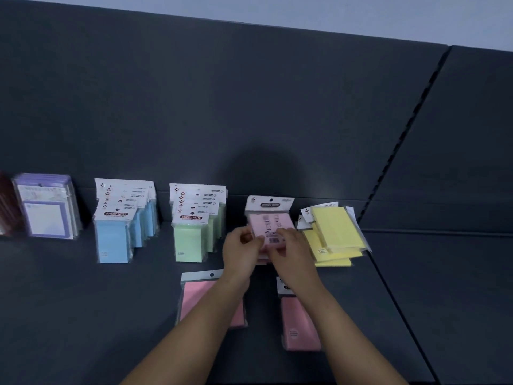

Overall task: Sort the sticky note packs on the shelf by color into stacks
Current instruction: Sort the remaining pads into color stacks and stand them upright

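Both grips hold the pink pack (270, 222): left grip (241, 245) and right grip (291, 247) pinch its lower half. It's at the back of the shelf (83, 301), between green stack (191, 234) and yellow stack (333, 234). Judging it light, stiff pad, slick film wrap, so it'll slide. Take the pad's side edges, not the floppy header card (269, 204). Two loose pink packs (198, 298) lie nearer you

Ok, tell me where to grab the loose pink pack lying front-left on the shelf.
Best pinch the loose pink pack by its long left edge, coming from the left: it lies flat, header toward the back, and that edge is bare while the left forearm crosses its right side. Left hand and right hand hold the back pink pack.
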The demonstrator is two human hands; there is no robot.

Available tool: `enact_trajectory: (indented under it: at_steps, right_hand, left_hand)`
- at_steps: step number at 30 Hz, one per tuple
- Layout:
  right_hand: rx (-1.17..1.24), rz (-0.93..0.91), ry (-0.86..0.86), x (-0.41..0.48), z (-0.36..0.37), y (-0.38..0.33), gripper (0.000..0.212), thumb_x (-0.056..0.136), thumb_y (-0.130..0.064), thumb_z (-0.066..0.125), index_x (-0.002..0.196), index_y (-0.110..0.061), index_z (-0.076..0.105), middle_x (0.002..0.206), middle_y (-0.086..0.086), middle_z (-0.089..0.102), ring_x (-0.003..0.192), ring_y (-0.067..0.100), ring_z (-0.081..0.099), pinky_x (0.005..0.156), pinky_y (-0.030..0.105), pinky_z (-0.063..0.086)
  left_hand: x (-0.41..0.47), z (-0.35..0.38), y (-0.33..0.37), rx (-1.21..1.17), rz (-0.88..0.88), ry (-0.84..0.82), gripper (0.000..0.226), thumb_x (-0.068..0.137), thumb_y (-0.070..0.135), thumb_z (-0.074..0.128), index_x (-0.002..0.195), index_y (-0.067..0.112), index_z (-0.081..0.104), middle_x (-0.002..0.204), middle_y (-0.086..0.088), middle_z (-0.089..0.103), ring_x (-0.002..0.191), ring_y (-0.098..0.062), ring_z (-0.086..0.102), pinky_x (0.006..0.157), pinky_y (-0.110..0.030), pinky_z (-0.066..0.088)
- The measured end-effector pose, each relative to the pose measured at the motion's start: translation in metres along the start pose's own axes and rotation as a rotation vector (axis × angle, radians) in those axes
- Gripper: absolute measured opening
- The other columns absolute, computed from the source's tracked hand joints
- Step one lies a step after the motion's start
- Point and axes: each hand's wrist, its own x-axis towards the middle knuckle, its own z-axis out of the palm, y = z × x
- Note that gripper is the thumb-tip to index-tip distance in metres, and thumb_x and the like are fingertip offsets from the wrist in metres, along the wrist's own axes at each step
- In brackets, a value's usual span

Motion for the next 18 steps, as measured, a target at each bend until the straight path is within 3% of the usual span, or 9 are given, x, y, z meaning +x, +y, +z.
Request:
enact_trajectory:
  at_steps: [2, 4, 6, 10, 13, 15, 18]
  right_hand:
    - [0.128, 0.005, 0.011, -0.004, -0.004, -0.003, 0.036, 0.089, -0.02, 0.058, 0.123, -0.011, 0.052, 0.122, 0.002, 0.051, 0.114, 0.017, 0.048, 0.094, 0.016, 0.035]
    - [0.352, 0.038, -0.013, -0.01, -0.012, -0.009, 0.041, 0.09, -0.022, 0.057, 0.13, -0.019, 0.047, 0.127, -0.004, 0.049, 0.117, 0.013, 0.049, 0.101, 0.032, 0.043]
    - [0.58, 0.06, -0.037, -0.018, -0.02, -0.019, 0.046, 0.092, -0.021, 0.054, 0.136, -0.025, 0.042, 0.132, -0.008, 0.049, 0.121, 0.01, 0.049, 0.103, 0.038, 0.043]
    - [0.734, -0.045, 0.114, -0.036, -0.029, -0.037, 0.043, 0.087, -0.017, 0.053, 0.128, -0.026, 0.047, 0.113, -0.01, 0.062, 0.106, 0.008, 0.06, 0.088, 0.031, 0.052]
    - [0.755, -0.053, 0.316, -0.042, -0.031, -0.044, 0.021, 0.091, -0.011, 0.051, 0.104, -0.027, 0.052, 0.086, -0.018, 0.06, 0.08, 0.0, 0.059, 0.069, 0.026, 0.05]
    - [0.914, 0.012, 0.361, -0.041, -0.033, -0.047, 0.025, 0.092, -0.006, 0.05, 0.104, -0.028, 0.053, 0.094, -0.011, 0.064, 0.084, 0.005, 0.062, 0.071, 0.023, 0.052]
    - [1.091, 0.101, 0.25, -0.041, -0.032, -0.047, 0.039, 0.09, -0.002, 0.053, 0.106, -0.038, 0.051, 0.107, -0.001, 0.067, 0.093, 0.01, 0.066, 0.074, 0.022, 0.055]
  left_hand:
    - [-0.008, 0.001, 0.006, -0.012, 0.074, -0.014, 0.016, 0.086, -0.001, 0.056, 0.095, 0.011, 0.06, 0.097, -0.013, 0.066, 0.085, -0.028, 0.068, 0.066, -0.039, 0.059]
    - [-0.019, 0.001, 0.013, -0.038, 0.209, -0.03, 0.019, 0.086, -0.002, 0.055, 0.088, 0.016, 0.059, 0.088, -0.004, 0.067, 0.081, -0.016, 0.067, 0.06, -0.022, 0.056]
    - [-0.032, -0.001, 0.021, -0.054, 0.333, -0.091, 0.021, 0.085, -0.003, 0.056, 0.086, 0.018, 0.059, 0.083, 0.005, 0.068, 0.076, -0.004, 0.066, 0.058, -0.013, 0.05]
    - [-0.055, -0.004, 0.032, -0.076, 0.422, -0.239, 0.021, 0.085, -0.005, 0.051, 0.081, 0.009, 0.066, 0.09, 0.003, 0.072, 0.084, -0.008, 0.067, 0.064, -0.014, 0.051]
    - [-0.066, -0.008, 0.039, -0.062, 0.471, -0.263, 0.028, 0.085, -0.009, 0.047, 0.086, 0.007, 0.069, 0.095, 0.002, 0.071, 0.09, -0.006, 0.065, 0.072, -0.011, 0.048]
    - [-0.068, -0.014, 0.042, 0.012, 0.504, -0.209, 0.029, 0.086, -0.006, 0.05, 0.096, 0.015, 0.066, 0.101, 0.002, 0.067, 0.095, -0.005, 0.06, 0.079, -0.015, 0.046]
    - [-0.06, -0.033, 0.034, 0.126, 0.433, -0.02, 0.03, 0.087, 0.009, 0.06, 0.113, 0.023, 0.054, 0.116, 0.006, 0.054, 0.109, -0.008, 0.052, 0.091, -0.026, 0.045]
